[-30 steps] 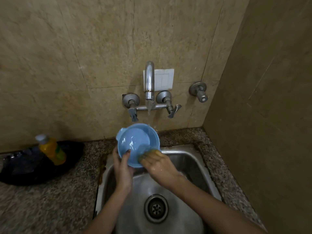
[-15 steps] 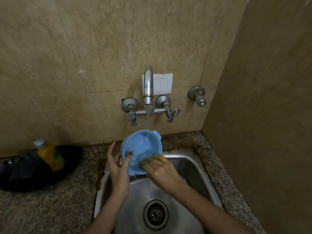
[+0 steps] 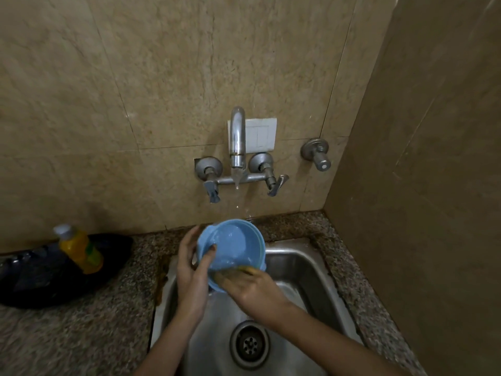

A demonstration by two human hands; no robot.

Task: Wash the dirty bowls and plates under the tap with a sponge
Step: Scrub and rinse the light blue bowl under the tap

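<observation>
Two hands at work over the steel sink (image 3: 306,270), both on one light blue plastic bowl (image 3: 233,245). Bowl held tilted above the back part of the sink, directly below the spout of the wall tap (image 3: 237,139), open side turned up and toward the camera, inside wet and shining. Thin stream of water falling from the spout toward the bowl, with a few drops in the air under it. Left hand (image 3: 191,270) gripping the bowl's left rim: thumb hooked inside the bowl, other fingers (image 3: 187,240) spread behind the outer wall. Right hand (image 3: 249,289) at the bowl's near rim, fingers curled closed on a yellowish sponge (image 3: 244,269) and pressing it against the lower inner edge; only a small strip of the sponge visible, somewhat blurred. Round drain (image 3: 250,344) in the sink bottom, below the right forearm. Speckled granite table (image 3: 81,335) around the sink. Well to the left of the sink, a yellow bottle (image 3: 80,246) with a pale cap, standing tilted on a dark, crumpled plastic bag (image 3: 40,275) against the wall. White switch plate (image 3: 261,135) on the beige wall tiles just behind the tap, and a separate round valve (image 3: 317,153) to the right of the tap.
</observation>
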